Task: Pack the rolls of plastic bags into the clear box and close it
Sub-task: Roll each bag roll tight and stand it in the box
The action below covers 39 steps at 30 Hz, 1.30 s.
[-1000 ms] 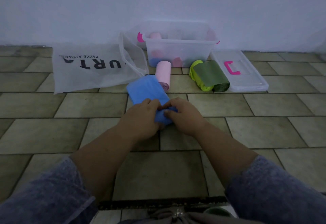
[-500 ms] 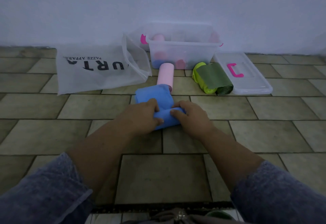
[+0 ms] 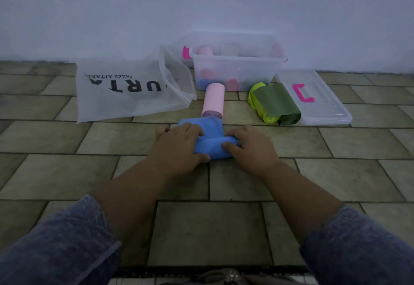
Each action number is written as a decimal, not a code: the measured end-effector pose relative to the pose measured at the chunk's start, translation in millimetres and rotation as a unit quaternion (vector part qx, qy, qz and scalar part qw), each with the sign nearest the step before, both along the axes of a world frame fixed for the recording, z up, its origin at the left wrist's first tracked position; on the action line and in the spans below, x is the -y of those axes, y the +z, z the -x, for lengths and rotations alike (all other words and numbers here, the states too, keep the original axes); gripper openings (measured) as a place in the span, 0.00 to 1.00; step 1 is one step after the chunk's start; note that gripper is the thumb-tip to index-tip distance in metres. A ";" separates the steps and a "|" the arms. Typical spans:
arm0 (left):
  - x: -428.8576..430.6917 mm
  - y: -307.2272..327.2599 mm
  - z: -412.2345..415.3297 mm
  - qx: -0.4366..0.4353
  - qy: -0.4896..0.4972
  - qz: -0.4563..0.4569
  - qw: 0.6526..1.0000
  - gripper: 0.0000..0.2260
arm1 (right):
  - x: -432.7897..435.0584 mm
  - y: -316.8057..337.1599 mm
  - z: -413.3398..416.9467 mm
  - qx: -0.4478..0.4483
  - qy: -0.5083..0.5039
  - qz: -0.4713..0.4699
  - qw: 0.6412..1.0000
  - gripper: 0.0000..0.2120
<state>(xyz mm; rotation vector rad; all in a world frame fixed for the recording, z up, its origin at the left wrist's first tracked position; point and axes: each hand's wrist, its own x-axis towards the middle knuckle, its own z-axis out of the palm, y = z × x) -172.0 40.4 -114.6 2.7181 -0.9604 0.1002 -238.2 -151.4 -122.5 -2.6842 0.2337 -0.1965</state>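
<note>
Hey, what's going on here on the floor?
A person's left hand and right hand both grip a partly rolled blue roll of bags on the tiled floor. A pink roll and two green rolls lie beyond it, not yet packed. The clear box stands open by the wall with some rolls inside; its lid lies beside it.

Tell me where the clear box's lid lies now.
In the head view the lid lies flat on the floor at the right, beside the clear box and just right of the green rolls.
</note>
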 end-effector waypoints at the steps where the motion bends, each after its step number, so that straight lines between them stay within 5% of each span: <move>1: -0.1 -0.9 -1.5 -0.020 0.012 0.006 1.000 0.22 | 0.4 0.8 -0.7 0.006 0.006 -0.009 1.000 0.20; 4: -0.2 -0.3 -7.8 -0.008 0.044 0.003 0.999 0.16 | 2.2 0.8 1.1 0.015 0.026 -0.051 0.998 0.20; 9: -1.9 -2.4 -5.9 0.064 -0.007 -0.012 0.998 0.19 | 2.9 3.6 -7.1 0.008 0.019 0.038 0.999 0.18; 16: 10.2 13.3 -27.9 0.038 0.077 -0.097 0.992 0.16 | -10.9 12.9 -16.8 0.012 0.084 0.128 0.988 0.21; 19: 14.1 16.4 -26.1 -0.045 0.193 -0.005 0.980 0.23 | -12.4 21.4 -31.2 -0.039 0.044 0.105 0.993 0.18; 22: 30.9 15.5 -18.6 -0.265 0.252 0.147 0.919 0.28 | -14.3 30.0 -41.6 -0.146 0.010 -0.038 0.989 0.15; 27: 48.0 11.3 -12.1 -0.257 0.296 0.316 0.864 0.24 | -21.5 29.7 -23.3 -0.163 0.035 -0.171 0.971 0.13; 31: 51.8 8.5 -13.7 -0.325 0.296 0.519 0.733 0.13 | -18.6 30.0 -18.1 -0.180 0.053 -0.249 0.950 0.13; 34: 63.1 20.1 -18.4 -0.400 0.294 0.580 0.646 0.12 | -7.2 41.3 -29.9 -0.195 0.017 -0.381 0.904 0.13; 36: 70.9 32.6 -29.8 -0.401 0.256 0.584 0.658 0.13 | 4.6 53.7 -41.3 -0.188 0.023 -0.454 0.871 0.11; 39: 79.0 56.2 -66.6 -0.313 0.177 0.504 0.785 0.18 | 31.0 83.6 -67.1 -0.160 0.041 -0.551 0.818 0.06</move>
